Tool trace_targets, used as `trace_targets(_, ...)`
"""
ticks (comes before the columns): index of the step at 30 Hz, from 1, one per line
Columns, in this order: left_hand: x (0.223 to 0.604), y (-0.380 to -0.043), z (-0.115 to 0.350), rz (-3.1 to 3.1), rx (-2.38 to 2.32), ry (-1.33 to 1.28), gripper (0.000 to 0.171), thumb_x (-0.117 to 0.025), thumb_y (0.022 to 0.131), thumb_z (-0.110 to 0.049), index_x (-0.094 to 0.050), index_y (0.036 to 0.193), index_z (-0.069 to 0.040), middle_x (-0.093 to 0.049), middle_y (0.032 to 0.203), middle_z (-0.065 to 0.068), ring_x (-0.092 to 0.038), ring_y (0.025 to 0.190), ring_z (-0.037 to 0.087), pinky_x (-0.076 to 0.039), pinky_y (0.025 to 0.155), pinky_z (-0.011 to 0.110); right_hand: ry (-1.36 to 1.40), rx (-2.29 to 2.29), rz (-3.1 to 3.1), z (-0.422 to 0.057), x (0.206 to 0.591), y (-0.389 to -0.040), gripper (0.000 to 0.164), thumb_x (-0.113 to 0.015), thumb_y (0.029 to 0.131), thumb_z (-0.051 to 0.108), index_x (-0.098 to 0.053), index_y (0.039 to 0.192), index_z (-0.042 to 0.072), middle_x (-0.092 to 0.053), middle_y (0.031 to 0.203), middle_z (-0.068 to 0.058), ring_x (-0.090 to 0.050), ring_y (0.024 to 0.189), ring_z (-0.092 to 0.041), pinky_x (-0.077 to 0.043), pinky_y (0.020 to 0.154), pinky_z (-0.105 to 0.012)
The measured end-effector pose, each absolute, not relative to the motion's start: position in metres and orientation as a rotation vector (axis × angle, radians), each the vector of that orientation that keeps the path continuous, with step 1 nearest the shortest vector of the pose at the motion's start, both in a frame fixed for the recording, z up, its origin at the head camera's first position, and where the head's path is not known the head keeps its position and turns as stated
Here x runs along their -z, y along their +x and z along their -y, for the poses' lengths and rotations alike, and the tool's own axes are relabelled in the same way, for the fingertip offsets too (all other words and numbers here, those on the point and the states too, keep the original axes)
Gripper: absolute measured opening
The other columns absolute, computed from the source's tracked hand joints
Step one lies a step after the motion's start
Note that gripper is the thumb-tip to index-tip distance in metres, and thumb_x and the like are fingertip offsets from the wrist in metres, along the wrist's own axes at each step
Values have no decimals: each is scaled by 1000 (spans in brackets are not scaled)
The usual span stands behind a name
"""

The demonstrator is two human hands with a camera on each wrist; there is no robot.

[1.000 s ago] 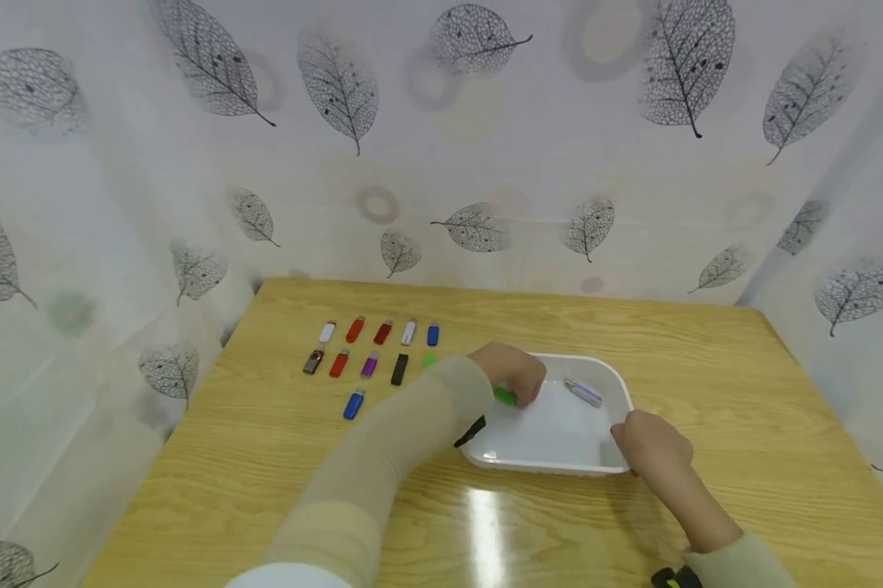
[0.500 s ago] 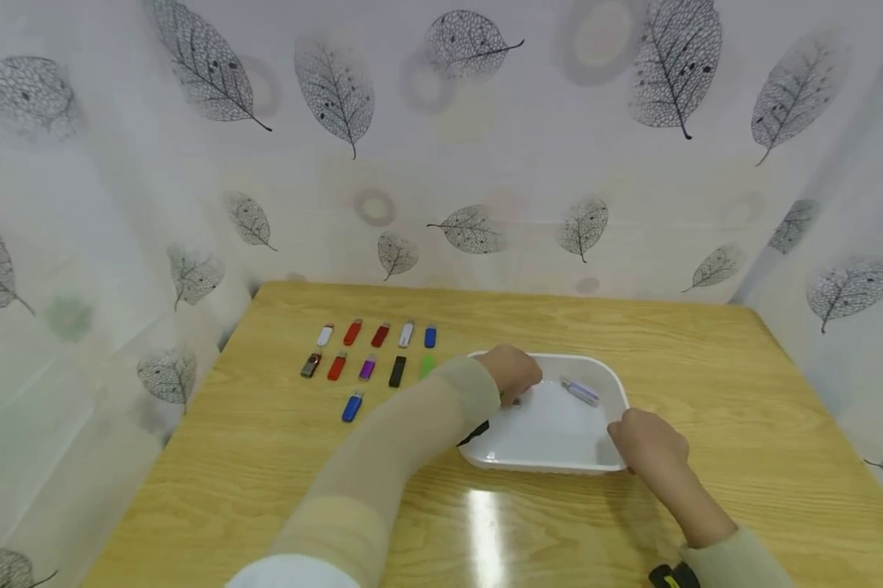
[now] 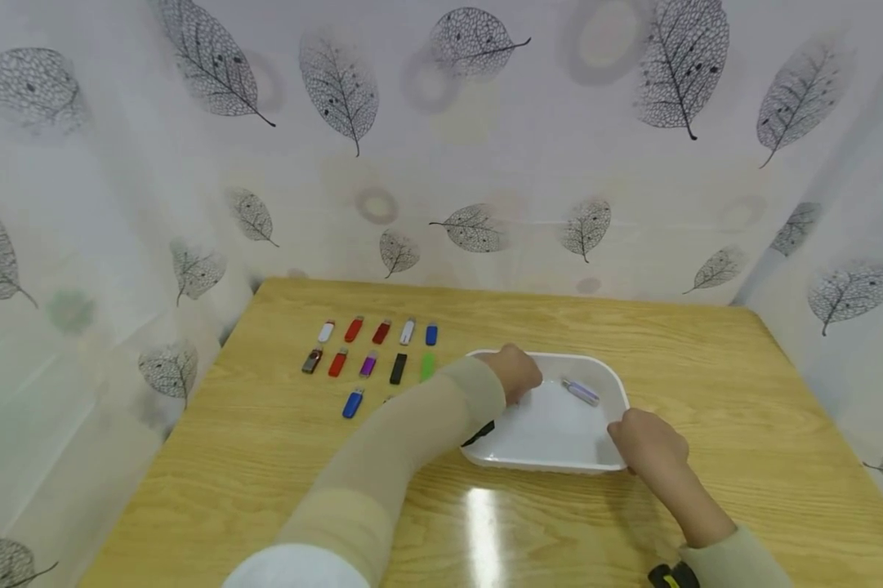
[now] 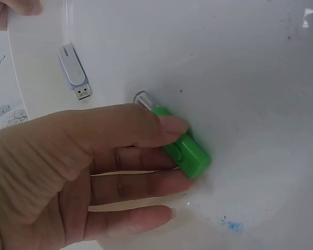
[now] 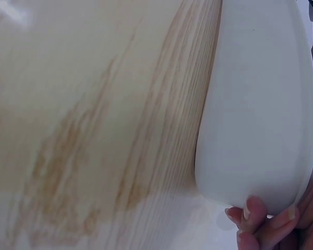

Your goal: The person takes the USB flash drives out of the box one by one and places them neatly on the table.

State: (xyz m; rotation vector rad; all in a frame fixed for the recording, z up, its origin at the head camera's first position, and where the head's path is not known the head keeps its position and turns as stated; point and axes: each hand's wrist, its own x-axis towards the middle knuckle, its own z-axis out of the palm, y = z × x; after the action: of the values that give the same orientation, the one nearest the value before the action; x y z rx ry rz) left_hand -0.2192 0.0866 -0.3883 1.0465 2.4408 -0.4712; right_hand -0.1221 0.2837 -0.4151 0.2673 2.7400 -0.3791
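In the left wrist view my left hand pinches a green USB flash drive between thumb and fingers, just above the floor of a white plastic tray. The head view hides this drive behind the same hand. A white and lilac USB flash drive lies in the tray's right part, apart from both hands. My right hand grips the tray's front right corner. In the right wrist view, its fingertips curl against the tray's outer wall.
Several USB flash drives lie in rows left of the tray, among them a black one, a light green one and a blue one. My left sleeve crosses beside them. A leaf-print curtain surrounds the wooden table.
The green drive, visible by my left fingers a second ago, is now hidden behind the hand in the head view. My left forearm has shifted slightly right. The right hand keeps its grip.
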Motion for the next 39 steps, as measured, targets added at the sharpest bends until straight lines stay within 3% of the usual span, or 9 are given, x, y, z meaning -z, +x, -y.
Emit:
trace_targets(13,395,-254,-103,-2192,221,835,12,-64,82,-12,-56,90,-14,-56,73,-1,-46,51,9,-38,47,20,254,382,-2744,-286,416,-124,32,-41,91,17,-57,68,1,-55,50,-5,-51,47,-20,-38,44,-32)
trace_targets(17,386,-254,-97,-2167,191,825,8,-64,83,-15,-56,81,-13,-56,66,0,-47,49,10,-37,47,22,261,395,-2732,-287,417,-125,31,-41,91,17,-57,71,0,-56,51,-5,-52,48,-20,-39,45,-33)
trace_targets(21,375,-253,-85,-2140,149,881,14,-61,83,-13,-56,70,-13,-57,65,0,-48,53,10,-36,49,21,274,420,-2722,-286,418,-124,29,-41,90,16,-58,74,-2,-56,54,-6,-53,48,-19,-39,45,-33)
trace_targets(28,352,-257,-58,-2130,91,897,20,-61,84,-14,-58,64,-12,-59,64,0,-51,57,11,-37,49,19,276,441,-2719,-285,414,-124,31,-39,91,14,-58,74,-3,-56,54,-6,-55,43,-17,-40,43,-32)
trace_targets(39,340,-263,-2,-2156,-107,857,30,-57,84,-13,-55,54,-15,-55,58,0,-44,53,10,-39,53,22,312,460,-2721,-286,418,-124,29,-39,89,14,-58,74,-2,-56,54,-7,-54,48,-21,-40,45,-35)
